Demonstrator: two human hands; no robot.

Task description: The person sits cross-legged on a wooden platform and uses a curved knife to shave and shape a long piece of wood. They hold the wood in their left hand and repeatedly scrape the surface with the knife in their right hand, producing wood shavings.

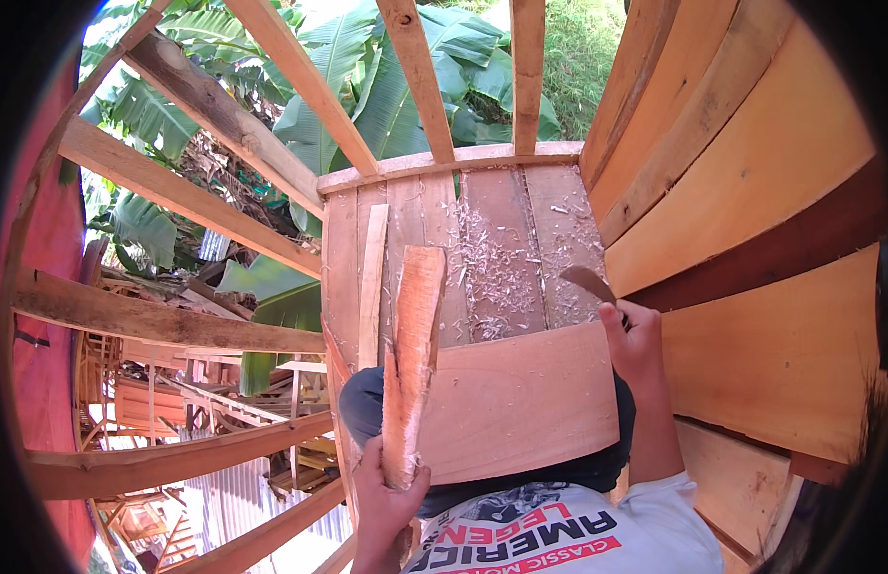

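Head view: with our left hand [387,490] we are grasping the near end of a wood piece [415,330], which is reaching away from us along the left edge of a board [521,402]; whether the two are touching, we cannot tell. That board is lying across our lap [361,394]. With our right hand [638,346] we are clenching a knife [588,282], its blade pointing up and leftward, well apart from the piece. Shavings [501,263] are lying on the planks [344,268] ahead, and a narrow strip [372,277] is resting there, left of the piece.
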